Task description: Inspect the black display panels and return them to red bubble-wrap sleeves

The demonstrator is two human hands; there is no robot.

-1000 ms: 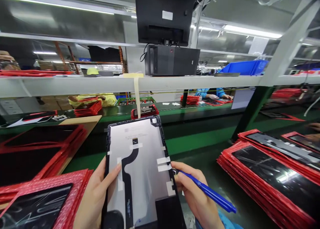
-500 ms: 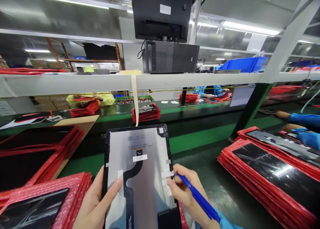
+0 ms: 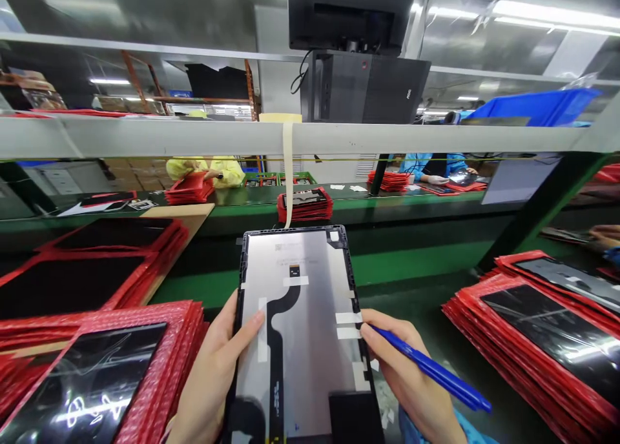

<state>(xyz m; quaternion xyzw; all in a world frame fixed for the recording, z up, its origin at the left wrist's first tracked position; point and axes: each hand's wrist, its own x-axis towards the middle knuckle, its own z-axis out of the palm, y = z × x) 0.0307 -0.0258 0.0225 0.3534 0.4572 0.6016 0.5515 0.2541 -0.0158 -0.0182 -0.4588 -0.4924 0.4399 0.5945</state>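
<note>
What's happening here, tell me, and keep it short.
A person is holding up a silver-backed panel in both hands. The left hand grips its left edge, thumb on the back. The right hand holds a blue pen, its fingers at the panel's right edge by some white tape strips. A left stack and a right stack of red-wrapped panels flank the person. Two co-workers, in yellow sleeves and blue sleeves, sit across the way.

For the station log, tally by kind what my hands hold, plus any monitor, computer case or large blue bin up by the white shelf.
Blue pen: 1
Display panel: 1
Monitor: 1
Computer case: 1
Large blue bin: 1
Total: 5
</note>
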